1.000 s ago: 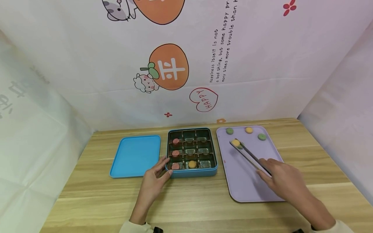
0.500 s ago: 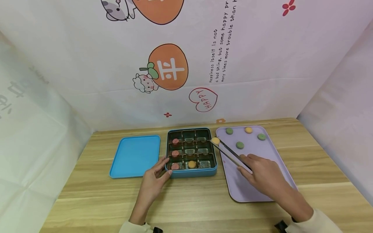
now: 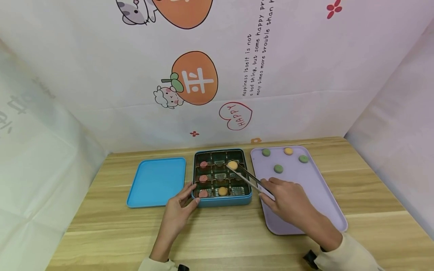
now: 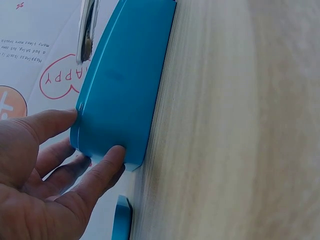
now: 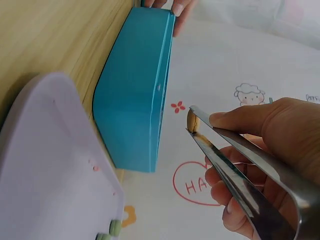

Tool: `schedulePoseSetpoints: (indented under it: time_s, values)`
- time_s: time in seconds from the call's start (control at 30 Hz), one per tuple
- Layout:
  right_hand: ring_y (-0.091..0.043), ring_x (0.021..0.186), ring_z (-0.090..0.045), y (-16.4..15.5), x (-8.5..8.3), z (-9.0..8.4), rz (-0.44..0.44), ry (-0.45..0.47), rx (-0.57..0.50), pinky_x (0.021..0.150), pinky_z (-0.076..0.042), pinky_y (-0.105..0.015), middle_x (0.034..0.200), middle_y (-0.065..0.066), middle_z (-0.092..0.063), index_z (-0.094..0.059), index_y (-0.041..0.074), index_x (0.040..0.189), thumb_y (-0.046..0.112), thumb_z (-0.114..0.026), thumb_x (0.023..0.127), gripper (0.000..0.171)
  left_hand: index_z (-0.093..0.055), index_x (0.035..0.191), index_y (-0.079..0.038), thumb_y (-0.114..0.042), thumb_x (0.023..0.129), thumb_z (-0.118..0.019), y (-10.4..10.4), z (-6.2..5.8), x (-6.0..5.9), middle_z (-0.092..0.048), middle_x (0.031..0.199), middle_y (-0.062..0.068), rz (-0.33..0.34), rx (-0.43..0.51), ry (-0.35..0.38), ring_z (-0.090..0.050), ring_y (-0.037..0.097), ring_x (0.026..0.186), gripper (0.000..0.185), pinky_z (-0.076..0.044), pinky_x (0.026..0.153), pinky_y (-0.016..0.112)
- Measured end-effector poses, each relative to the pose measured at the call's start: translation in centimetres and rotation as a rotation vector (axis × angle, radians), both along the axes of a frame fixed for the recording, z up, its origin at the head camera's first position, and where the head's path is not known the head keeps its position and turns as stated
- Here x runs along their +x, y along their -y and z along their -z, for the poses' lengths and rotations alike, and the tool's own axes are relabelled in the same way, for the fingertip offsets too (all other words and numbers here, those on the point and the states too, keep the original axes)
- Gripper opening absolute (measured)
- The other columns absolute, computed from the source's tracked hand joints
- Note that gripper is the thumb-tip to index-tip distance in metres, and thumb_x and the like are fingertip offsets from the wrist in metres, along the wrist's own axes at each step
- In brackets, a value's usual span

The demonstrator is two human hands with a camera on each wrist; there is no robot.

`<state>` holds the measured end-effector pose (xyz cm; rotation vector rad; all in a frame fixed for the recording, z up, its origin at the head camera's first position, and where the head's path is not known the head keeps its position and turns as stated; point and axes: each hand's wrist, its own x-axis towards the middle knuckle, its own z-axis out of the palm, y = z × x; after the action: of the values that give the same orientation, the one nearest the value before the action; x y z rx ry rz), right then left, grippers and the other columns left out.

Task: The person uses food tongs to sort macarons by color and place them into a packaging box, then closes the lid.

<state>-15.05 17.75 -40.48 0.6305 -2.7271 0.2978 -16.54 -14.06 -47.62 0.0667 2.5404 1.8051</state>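
In the head view my right hand [image 3: 287, 199] holds metal tongs [image 3: 245, 179]. Their tips pinch a yellow macaron [image 3: 232, 165] over the right part of a blue box [image 3: 222, 202] with a divided dark insert. The right wrist view shows that macaron [image 5: 193, 121] edge-on, raised above the rim. My left hand [image 3: 179, 209] grips the box's near left corner; in the left wrist view its fingertips touch the blue wall [image 4: 122, 80]. Pink macarons [image 3: 203, 178] fill the left column of compartments. Another yellow macaron [image 3: 222, 191] lies in the front middle compartment.
A lilac tray [image 3: 305, 205] stands right of the box, bearing several green macarons [image 3: 278, 168] and one yellow macaron [image 3: 288, 151] toward its far end. Left of the box lies a flat blue lid [image 3: 157, 184]. A printed cloth [image 3: 288, 116] hangs behind the wooden table [image 3: 217, 241].
My right hand has carried the yellow macaron in the tongs leftward from the tray to above the box. A green macaron on the tray is uncovered. The left hand stays at the box corner.
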Motion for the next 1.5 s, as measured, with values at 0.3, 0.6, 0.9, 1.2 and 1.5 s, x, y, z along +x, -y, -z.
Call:
schedulePoseSetpoints:
  time_s: [0.3,0.6,0.9,1.2,1.5]
  values:
    - [-0.016,0.06,-0.063,1.6,-0.3,0.0,-0.029,0.012,0.038,0.045,-0.051,-0.031,0.088,-0.004,-0.072,-0.079,0.005,0.113,0.023,-0.082,0.091,0.029,-0.059,0.149,-0.005,-0.01,0.1,-0.072,0.0,0.1,-0.1,-0.039,0.167,0.018,-0.003,-0.009,0.0,-0.046,0.04,0.148,0.051,-0.051,0.114,0.045]
    - [-0.017,0.06,-0.063,2.5,-0.9,0.4,-0.029,0.07,0.058,0.045,-0.05,-0.03,0.085,-0.002,-0.07,-0.077,0.008,0.107,0.024,-0.08,0.093,0.021,-0.06,0.148,-0.005,-0.01,0.1,-0.072,0.1,0.2,-0.1,-0.04,0.166,0.018,-0.009,-0.02,-0.007,-0.046,0.041,0.148,0.05,-0.051,0.113,0.045]
    - [-0.018,0.058,-0.063,2.8,-1.5,0.9,-0.027,0.083,0.052,0.043,-0.048,-0.028,0.09,-0.005,-0.074,-0.077,0.007,0.105,0.023,-0.081,0.093,0.02,-0.059,0.149,-0.007,-0.011,0.099,-0.072,0.1,0.2,-0.2,-0.04,0.167,0.016,-0.012,-0.016,0.003,-0.046,0.038,0.149,0.051,-0.05,0.114,0.044]
    - [-0.019,0.059,-0.066,3.0,-1.7,1.1,-0.023,0.095,0.048,0.042,-0.047,-0.027,0.1,-0.009,-0.078,-0.079,0.005,0.108,0.022,-0.081,0.093,0.024,-0.059,0.149,-0.006,-0.013,0.099,-0.073,0.0,0.0,0.0,-0.04,0.167,0.017,-0.001,0.002,0.001,-0.045,0.039,0.149,0.052,-0.05,0.114,0.046]
    - [-0.017,0.057,-0.064,2.9,-1.8,1.3,-0.029,0.085,0.047,0.041,-0.045,-0.025,0.101,-0.01,-0.078,-0.079,0.005,0.108,0.022,-0.081,0.092,0.024,-0.059,0.149,-0.006,-0.011,0.1,-0.072,0.1,0.2,-0.2,-0.039,0.167,0.017,-0.008,-0.005,0.009,-0.046,0.038,0.149,0.051,-0.05,0.114,0.044]
